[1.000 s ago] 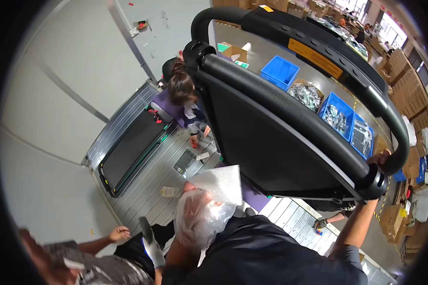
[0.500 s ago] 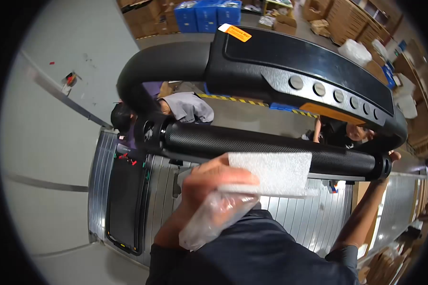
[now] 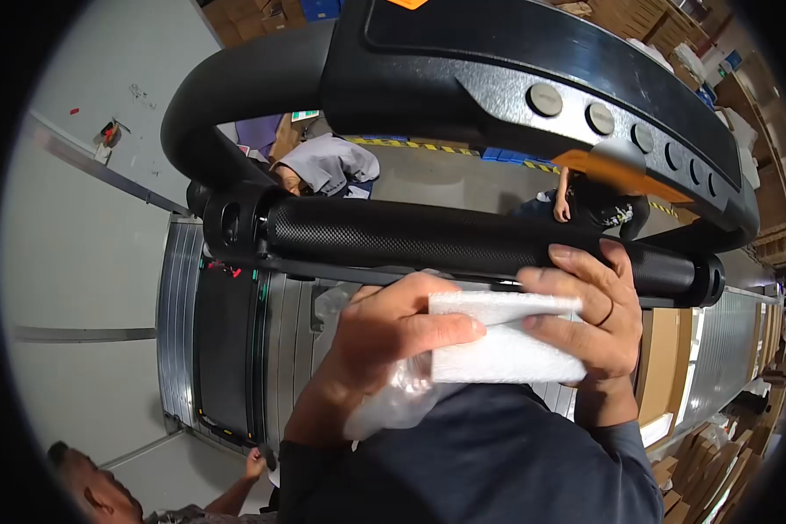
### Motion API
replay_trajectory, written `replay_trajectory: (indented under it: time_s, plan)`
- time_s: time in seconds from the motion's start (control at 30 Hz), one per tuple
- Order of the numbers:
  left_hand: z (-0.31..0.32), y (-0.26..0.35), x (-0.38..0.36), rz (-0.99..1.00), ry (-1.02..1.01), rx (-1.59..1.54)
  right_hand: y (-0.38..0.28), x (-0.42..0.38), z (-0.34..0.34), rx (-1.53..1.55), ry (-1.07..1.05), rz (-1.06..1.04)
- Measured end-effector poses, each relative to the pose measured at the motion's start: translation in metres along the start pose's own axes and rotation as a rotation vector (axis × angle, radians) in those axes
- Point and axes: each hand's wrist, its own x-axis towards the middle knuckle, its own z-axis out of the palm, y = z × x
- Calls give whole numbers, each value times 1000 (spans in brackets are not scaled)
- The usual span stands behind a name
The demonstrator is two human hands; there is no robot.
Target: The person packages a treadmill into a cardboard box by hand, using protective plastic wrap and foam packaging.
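Observation:
A piece of white foam [image 3: 511, 354] is between my hands, in front of my chest. My left hand [image 3: 380, 336] pinches its left end, thumb on the near face. Crumpled clear plastic [image 3: 393, 406] hangs below that hand. On the right end, my right hand [image 3: 598, 323] has its thumb and fingers about the foam, some fingers blurred. Just beyond is a black textured padded bar [image 3: 393, 231], close to my right fingertips. Above the bar rises a black console [image 3: 410, 96] with a row of round silver buttons and a curved side tube.
A black treadmill deck [image 3: 227, 349] lies on a metal roller conveyor [image 3: 179, 306] to the left. One person [image 3: 332, 166] bends beyond the bar, another [image 3: 598, 201] is at the right, and a third [image 3: 100, 489] is at lower left. Flat cardboard [image 3: 668, 367] lies right.
My right hand has left the bar's right end and come onto the foam. The foam looks folded or layered now. The console appears nearer, and a person has entered at lower left.

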Motion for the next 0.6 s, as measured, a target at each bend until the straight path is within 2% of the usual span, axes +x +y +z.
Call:
replay_trajectory:
  time_s: [0.03,0.1,0.2,0.3,0.33,0.4,0.53,0.6]
  plan:
    - [2,-2,-1,-21,4,-9,0,-2,-2,-9,-49,11]
    - [6,-2,1,-86,48,-226,2,-4,0,74,-39,37]
    - [4,-5,-12,-90,96,-340,9,-5,-14,163,-122,42]
    - [-11,-1,-52,-148,188,-306,5,-5,-5,58,22,209]
    - [-17,1,-70,-175,246,-275,9,-8,-1,46,64,179]
    - [-35,4,-105,-222,445,-151,11,-8,-2,86,99,191]
    - [-97,-6,-143,-313,1016,247,14,-10,3,87,168,212]
    - [-121,-23,-132,-355,1105,352,18,-13,4,100,195,170]
